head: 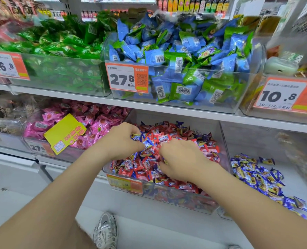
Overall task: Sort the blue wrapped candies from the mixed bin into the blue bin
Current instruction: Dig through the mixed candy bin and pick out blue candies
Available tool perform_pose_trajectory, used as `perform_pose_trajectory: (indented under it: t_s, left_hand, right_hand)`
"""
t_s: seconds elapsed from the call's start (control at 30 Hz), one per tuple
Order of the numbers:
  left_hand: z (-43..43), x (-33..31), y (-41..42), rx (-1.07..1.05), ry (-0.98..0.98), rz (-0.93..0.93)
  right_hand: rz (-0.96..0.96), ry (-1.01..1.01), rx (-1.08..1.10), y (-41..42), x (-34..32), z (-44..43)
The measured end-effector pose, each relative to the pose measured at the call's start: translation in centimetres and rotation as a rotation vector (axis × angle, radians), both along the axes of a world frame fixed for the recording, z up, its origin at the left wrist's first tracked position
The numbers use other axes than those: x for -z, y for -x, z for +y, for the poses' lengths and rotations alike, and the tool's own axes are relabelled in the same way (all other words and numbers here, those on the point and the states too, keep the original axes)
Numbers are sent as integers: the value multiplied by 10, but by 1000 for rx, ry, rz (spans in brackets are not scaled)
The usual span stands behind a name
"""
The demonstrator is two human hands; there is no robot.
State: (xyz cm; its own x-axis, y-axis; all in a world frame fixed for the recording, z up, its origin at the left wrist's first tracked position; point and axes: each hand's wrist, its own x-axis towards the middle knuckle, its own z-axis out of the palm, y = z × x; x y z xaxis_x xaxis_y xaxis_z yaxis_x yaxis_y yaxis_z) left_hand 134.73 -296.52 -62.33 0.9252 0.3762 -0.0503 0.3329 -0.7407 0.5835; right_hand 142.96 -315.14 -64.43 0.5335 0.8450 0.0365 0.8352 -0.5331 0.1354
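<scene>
The grip is the left hand (124, 139): its thumb and curled fingers pinch a small cluster of blue wrapped candies (148, 143), at least 2, held just above the heap. Just right of the grip, the right hand (179, 159) has its fingers curled down into the same heap. The fingertips are buried, so I cannot tell whether it pinches a candy or only rakes.

Under both hands sits the mixed bin (176, 199), a clear box piled mostly with red candies (210, 150). Blue ones are scattered through it, and more show just below the grip.

To do this step well, I judge, the left hand should hold its cluster firmly and not overfill, since slick wrappers may slip out. The right hand should part the red ones rather than scoop, so that none rides along. The carry then has to clear the transparent wall between the 2 bins.

Right of the grip, past that wall, the blue bin (296, 177) holds a loose drift of blue candies (257, 177) on its white floor. Left of the grip lies a bin of pink candies (95, 123). Above the grip, on the upper shelf, a clear bin (239, 105) holds blue and green packets (185, 56) behind a price tag (126, 78) reading 27.8.
</scene>
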Motion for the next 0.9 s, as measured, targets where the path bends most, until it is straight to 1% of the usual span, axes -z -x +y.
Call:
perform_pose_trajectory:
  t_s: [0.07,0.13,0.2,0.33,0.4,0.47,0.53,0.63,0.7,0.77,0.83,0.9]
  left_hand:
    - [-2,-2,-1,-23,0,-3]
    - [-3,-3,-3,-23,-21,-17]
    - [-7,-5,-4,-15,-46,-19]
    - [-16,-8,-4,-24,-38,4]
    - [-17,-5,-5,-19,-10,7]
    - [-16,-2,-6,-17,26,-2]
    - [-16,-1,-6,-47,108,-12]
    - [-22,-2,-7,-78,304,-48]
    - [-34,-6,-11,-52,470,-69]
    - [-53,-11,-16,11,592,-76]
    - [-76,-14,-22,102,662,-58]
    - [-100,-14,-30,168,684,-36]
  right_hand:
    - [4,-66,20,-3,-2,-3]
    - [83,-81,-33,-2,-4,-7]
    - [132,6,-90,3,-4,-8]
    - [32,79,-110,5,3,-2]
    - [50,99,-134,5,4,3]
    - [141,35,-139,3,1,4]
    - [279,-147,-75,-3,-8,-2]
    - [452,-430,81,-17,-34,-26]
    - [509,-474,186,-24,-45,-50]
    - [602,-446,272,-29,-50,-77]
    - [752,-489,366,-34,-50,-101]
    - [938,-615,484,-42,-47,-124]
